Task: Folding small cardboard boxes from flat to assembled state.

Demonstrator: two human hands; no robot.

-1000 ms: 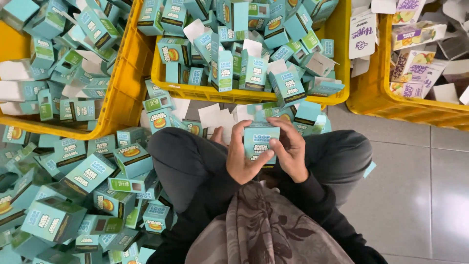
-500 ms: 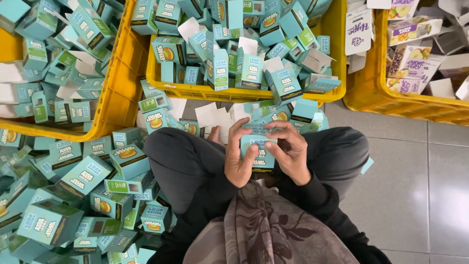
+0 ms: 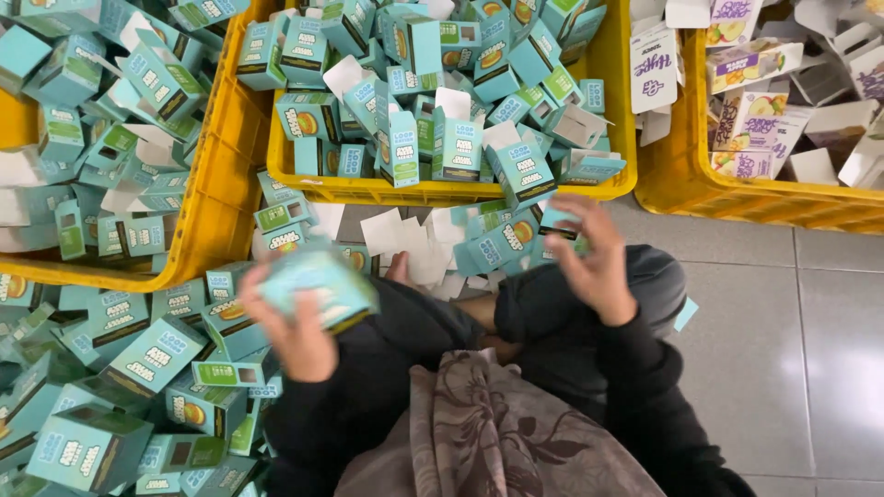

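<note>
Split apart now, after working together on one small teal box at the lap half a second ago. Left hand (image 3: 299, 336) swung out to the person's left, blurred with motion, fingers closed around the teal box (image 3: 318, 287), held over the heap of finished boxes (image 3: 138, 359) on the floor. Right hand (image 3: 594, 262) lifted and spread open, empty, near the loose flat boxes (image 3: 502, 241) lying in front of the knees. Looks like one box folded and on its way to the heap. Seated cross-legged in dark trousers on grey floor tiles (image 3: 801, 331). Yellow crates ahead: middle crate (image 3: 442, 190) piled with teal boxes, right crate (image 3: 700, 189) holding white and purple cartons.
</note>
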